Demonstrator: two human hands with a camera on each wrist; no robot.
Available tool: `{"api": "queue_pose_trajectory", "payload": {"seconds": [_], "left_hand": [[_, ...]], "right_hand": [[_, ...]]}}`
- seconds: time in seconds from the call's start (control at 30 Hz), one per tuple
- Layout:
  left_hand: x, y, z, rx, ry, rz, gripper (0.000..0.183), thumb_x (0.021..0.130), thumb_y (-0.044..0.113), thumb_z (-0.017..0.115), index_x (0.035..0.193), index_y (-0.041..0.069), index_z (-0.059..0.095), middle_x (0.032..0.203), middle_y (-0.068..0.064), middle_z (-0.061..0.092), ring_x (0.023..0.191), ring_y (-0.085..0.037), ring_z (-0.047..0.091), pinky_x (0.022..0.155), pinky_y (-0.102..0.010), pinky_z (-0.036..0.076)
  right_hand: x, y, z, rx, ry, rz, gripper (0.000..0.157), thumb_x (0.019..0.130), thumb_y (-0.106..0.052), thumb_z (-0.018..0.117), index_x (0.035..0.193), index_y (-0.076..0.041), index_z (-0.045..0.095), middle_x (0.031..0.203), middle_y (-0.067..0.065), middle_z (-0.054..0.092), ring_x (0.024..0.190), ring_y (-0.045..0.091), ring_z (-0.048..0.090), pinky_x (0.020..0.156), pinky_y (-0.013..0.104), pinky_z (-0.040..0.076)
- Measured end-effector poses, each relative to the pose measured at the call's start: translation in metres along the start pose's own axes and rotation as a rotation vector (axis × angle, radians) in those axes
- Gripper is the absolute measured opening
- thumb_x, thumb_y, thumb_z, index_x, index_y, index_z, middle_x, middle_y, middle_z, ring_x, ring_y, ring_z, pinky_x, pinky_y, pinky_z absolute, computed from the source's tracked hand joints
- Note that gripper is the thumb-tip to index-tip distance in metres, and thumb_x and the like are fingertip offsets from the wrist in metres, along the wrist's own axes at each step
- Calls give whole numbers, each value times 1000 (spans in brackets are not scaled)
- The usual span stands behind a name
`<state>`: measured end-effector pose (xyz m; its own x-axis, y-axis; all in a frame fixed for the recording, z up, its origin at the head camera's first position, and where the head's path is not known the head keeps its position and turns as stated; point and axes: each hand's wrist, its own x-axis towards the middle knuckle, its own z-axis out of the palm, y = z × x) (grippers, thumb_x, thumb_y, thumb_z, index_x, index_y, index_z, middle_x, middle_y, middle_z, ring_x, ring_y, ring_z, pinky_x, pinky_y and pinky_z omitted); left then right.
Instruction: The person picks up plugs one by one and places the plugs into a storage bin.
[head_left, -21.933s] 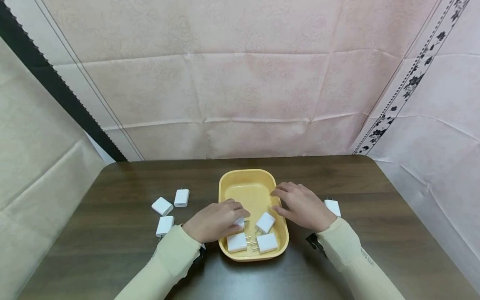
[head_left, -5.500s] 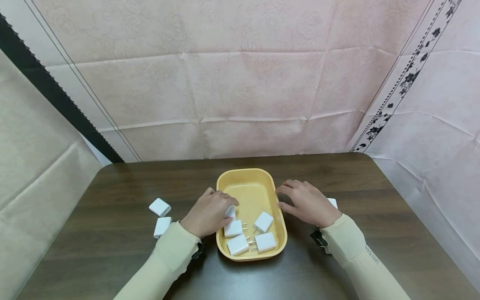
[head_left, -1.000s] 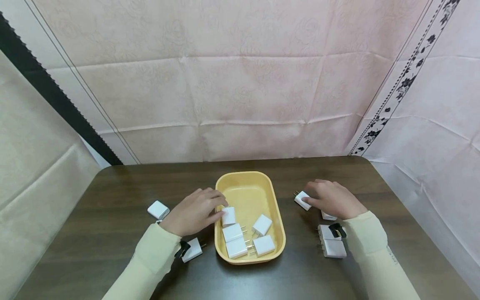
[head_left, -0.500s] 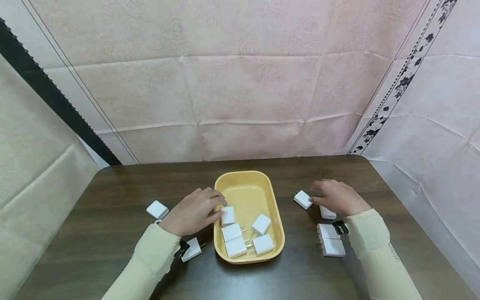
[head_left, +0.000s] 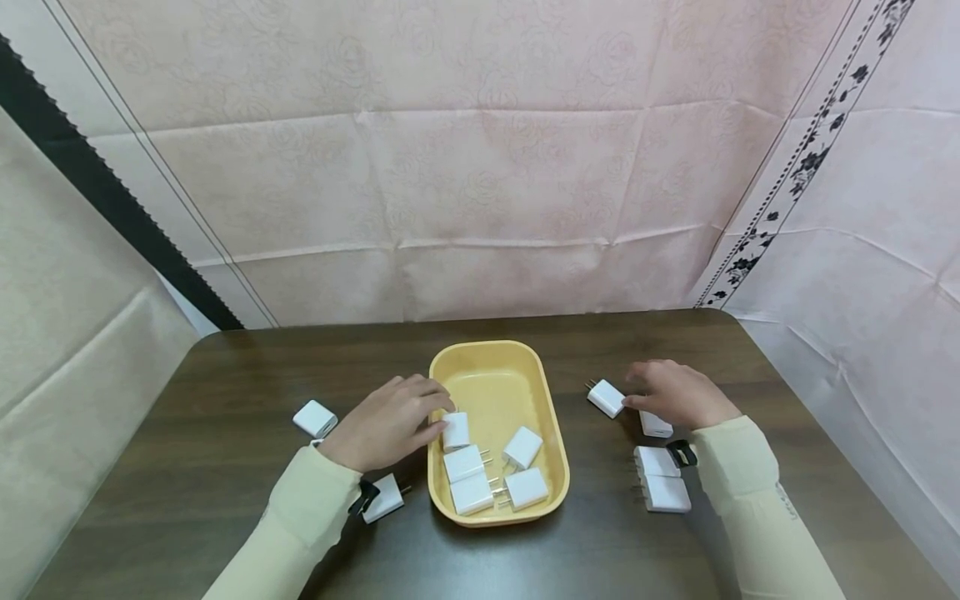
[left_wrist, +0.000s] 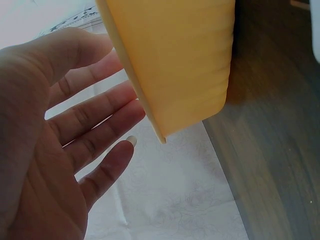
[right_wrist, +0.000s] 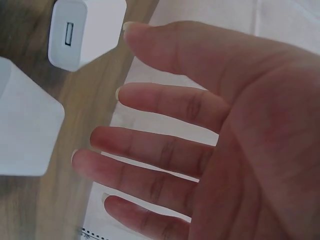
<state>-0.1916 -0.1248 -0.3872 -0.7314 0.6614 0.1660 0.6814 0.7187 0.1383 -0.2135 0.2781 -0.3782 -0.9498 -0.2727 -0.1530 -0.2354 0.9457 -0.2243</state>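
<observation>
My left hand (head_left: 390, 423) hangs at the left rim of a yellow plastic tray (head_left: 503, 350), fingers loosely spread. In the left wrist view its fingertips are right at the tray's rim (left_wrist: 131, 75), with nothing gripped. Just beside its thumb, a white USB charger plug (head_left: 455, 432) sits in the tray, among several similar ones with metal prongs. My right hand (head_left: 681, 395) hovers right of the tray with fingers spread. Its thumb tip is close to a white charger (head_left: 606, 399) lying on the table, whose USB port shows in the right wrist view (right_wrist: 68, 34).
More chargers lie on the dark wooden table (head_left: 247, 467). One charger (head_left: 315, 419) is left of my left hand, another (head_left: 385, 498) near its wrist. Under my right hand are a charger (head_left: 656, 425) and two more side by side, the nearer charger (head_left: 667, 495) at the front. Pale cloth hangs behind.
Over the earlier frames, chargers went from the left of the table into the tray, and my left hand let go of one there. My right hand moved right, then drew slightly off the nearby charger.
</observation>
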Motion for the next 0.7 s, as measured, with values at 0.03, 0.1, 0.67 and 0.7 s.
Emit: {"api": "queue_pose_trajectory", "payload": {"seconds": [0.03, 0.1, 0.67, 0.7], "left_hand": [[0, 0, 0, 1, 2, 0, 20, 95, 27, 72, 112, 17, 75, 120, 0, 72, 112, -18, 64, 96, -39, 53], [0, 0, 0, 2, 3, -2, 21, 95, 27, 72, 112, 17, 75, 120, 0, 72, 111, -17, 64, 95, -39, 53], [-1, 1, -5, -18, -7, -32, 22, 94, 27, 73, 113, 17, 75, 121, 0, 72, 115, -18, 64, 97, -39, 53], [-2, 1, -5, -18, -8, -36, 22, 94, 27, 73, 113, 17, 75, 121, 0, 72, 115, -18, 64, 97, -40, 53]], "right_hand": [[1, 0, 1, -1, -1, -2, 36, 92, -27, 73, 118, -3, 70, 117, 18, 72, 105, 36, 69, 87, 57, 55], [3, -1, 3, 0, -3, -5, 35, 92, -28, 73, 117, -3, 70, 116, 17, 73, 105, 35, 69, 88, 57, 55], [11, -8, 17, -54, 89, -111, 35, 86, -21, 78, 115, -5, 69, 104, 11, 74, 88, 26, 70, 79, 52, 56], [11, -8, 17, -60, 92, -118, 37, 85, -21, 78, 117, -5, 68, 105, 12, 74, 90, 28, 70, 79, 53, 55]]}}
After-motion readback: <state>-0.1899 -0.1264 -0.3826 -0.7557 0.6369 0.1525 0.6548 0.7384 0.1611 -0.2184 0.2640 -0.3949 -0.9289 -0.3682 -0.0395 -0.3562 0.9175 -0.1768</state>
